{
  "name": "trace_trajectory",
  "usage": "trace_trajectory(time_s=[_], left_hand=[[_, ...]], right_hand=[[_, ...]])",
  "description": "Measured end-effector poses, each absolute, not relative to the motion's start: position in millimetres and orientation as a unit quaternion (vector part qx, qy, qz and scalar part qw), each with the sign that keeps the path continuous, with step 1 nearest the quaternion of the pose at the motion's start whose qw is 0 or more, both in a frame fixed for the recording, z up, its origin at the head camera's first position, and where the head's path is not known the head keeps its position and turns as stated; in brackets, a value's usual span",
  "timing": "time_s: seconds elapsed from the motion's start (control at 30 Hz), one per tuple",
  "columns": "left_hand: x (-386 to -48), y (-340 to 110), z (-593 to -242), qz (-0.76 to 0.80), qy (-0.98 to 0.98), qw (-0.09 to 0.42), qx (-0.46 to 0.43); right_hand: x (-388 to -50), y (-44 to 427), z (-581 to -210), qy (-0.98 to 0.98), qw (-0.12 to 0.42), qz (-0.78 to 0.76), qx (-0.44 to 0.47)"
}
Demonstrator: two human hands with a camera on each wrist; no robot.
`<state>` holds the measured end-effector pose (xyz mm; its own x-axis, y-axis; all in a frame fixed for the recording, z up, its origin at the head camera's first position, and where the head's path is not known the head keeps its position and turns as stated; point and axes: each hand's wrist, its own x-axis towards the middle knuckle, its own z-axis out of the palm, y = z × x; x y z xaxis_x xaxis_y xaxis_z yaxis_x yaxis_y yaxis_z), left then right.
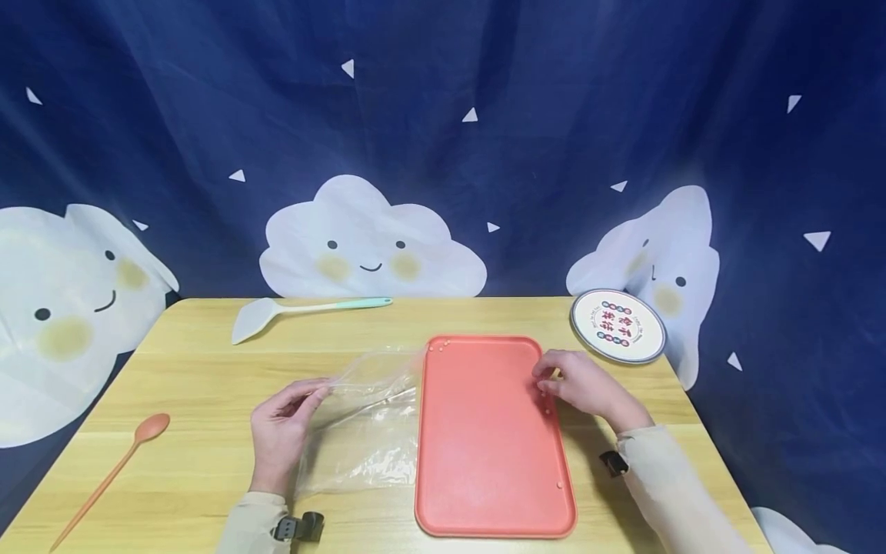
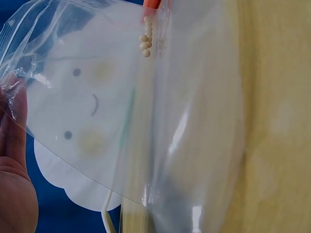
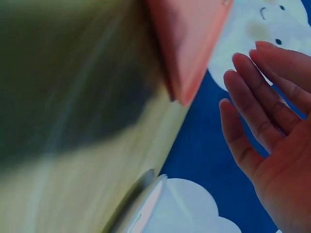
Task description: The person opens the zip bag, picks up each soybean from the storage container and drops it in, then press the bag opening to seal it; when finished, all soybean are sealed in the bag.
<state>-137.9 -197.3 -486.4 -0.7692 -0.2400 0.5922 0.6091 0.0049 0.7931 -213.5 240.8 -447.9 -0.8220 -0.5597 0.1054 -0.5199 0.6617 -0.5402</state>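
In the head view my left hand [image 1: 284,431] pinches the edge of a clear zip bag [image 1: 381,438], which spreads right to the red tray [image 1: 491,438]. The left wrist view shows the fingers [image 2: 14,126] at the bag's zip edge. Small round cream beads [image 2: 146,43] appear through the plastic; whether they lie inside it cannot be told. My right hand [image 1: 588,385] is at the tray's right edge, with fingers slightly bent and nothing visible between them. A few beads [image 1: 559,485] lie along that edge, others [image 1: 441,348] in the far left corner.
A white spatula with a mint handle [image 1: 363,303] lies at the table's back edge. An orange spoon [image 1: 152,425] rests on the left. At the back right is a round plate [image 1: 618,326] with red lettering. A blue cloud-print curtain [image 1: 526,154] hangs behind the wooden table [image 1: 194,477].
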Motion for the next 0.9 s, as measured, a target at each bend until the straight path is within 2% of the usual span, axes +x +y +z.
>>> trace_trajectory(time_s=[0.2,0.5,0.9], left_hand=[[-137,-198,-487,-0.687,-0.642,0.309,-0.142],[-135,-199,-486,-0.688,-0.64,0.313,-0.139],[-131,-199,-482,-0.686,-0.65,0.302,-0.122]], right_hand=[[-210,241,-461,0.916,0.044,-0.241,-0.317],[-211,240,-475,0.92,-0.005,-0.19,-0.343],[-212,235,-479,0.932,0.002,-0.175,-0.317]])
